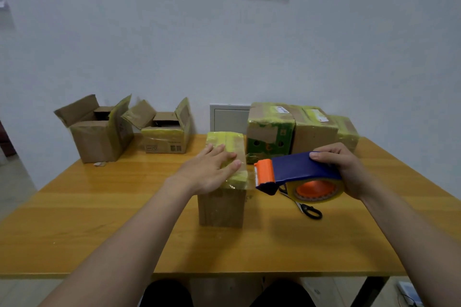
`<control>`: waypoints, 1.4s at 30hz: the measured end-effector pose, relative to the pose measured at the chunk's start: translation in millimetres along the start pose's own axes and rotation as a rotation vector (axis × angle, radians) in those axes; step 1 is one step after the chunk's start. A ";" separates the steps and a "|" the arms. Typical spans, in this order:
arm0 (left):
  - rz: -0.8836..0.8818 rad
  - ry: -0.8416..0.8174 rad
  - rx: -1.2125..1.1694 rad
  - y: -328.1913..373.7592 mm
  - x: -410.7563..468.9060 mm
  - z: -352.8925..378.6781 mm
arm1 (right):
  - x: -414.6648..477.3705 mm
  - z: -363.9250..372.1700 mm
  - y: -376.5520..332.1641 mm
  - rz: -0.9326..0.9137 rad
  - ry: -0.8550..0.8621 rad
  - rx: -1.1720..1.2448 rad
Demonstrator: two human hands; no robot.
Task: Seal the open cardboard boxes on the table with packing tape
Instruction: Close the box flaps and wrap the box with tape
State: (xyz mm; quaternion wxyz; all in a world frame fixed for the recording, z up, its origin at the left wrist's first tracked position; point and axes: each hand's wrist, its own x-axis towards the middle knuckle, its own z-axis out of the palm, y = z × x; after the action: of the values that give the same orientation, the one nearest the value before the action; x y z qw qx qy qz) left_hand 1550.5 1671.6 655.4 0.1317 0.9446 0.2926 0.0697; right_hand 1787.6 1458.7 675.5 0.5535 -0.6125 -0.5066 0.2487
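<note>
The left hand [212, 172] lies flat on top of the small box [222, 207] at the table's middle, fingers straight and pressing the yellowish tape down near the box's right edge. The right hand [341, 167] is curled round the blue tape dispenser [296, 169], thumb on its top, holding it off the table just right of the box.

The dispenser's long axis runs left to right. Its orange cutter end points at the box's upper right edge and sits just beside it, and a short stretch of clear tape seems to bridge the 2. The likely next move, severing the strip, therefore falls to the right hand while the left pins the tape.

Scissors [310, 210] lie on the table [99, 207] under the dispenser. 3 taped boxes [269, 132] stand behind at the right. The 2 open boxes [97, 139], flaps up, wait at the far left, well apart from both hands and nearer the left.
</note>
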 end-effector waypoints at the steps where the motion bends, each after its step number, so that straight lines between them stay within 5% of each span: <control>1: -0.005 0.000 0.011 1.8 0.2 -0.4 | 0.3 0.2 -1.5 -0.003 0.001 -0.022; 26: -0.034 -0.013 0.050 12.0 1.3 -2.4 | 18.4 44.2 -86.2 -0.031 0.050 -0.793; 30: -0.018 -0.035 0.014 9.2 -5.6 -6.2 | 16.6 48.0 -48.4 0.065 0.062 -1.168; 42: -0.053 0.043 0.106 20.8 18.6 -1.4 | 15.3 57.3 -12.2 0.000 0.253 -0.915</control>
State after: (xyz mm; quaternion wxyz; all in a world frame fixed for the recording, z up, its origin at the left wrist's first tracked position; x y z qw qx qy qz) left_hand 1576.6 1666.1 663.7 0.0770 0.9405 0.3233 0.0707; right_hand 1739.4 1495.3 675.7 0.2842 -0.8189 -0.4928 -0.0764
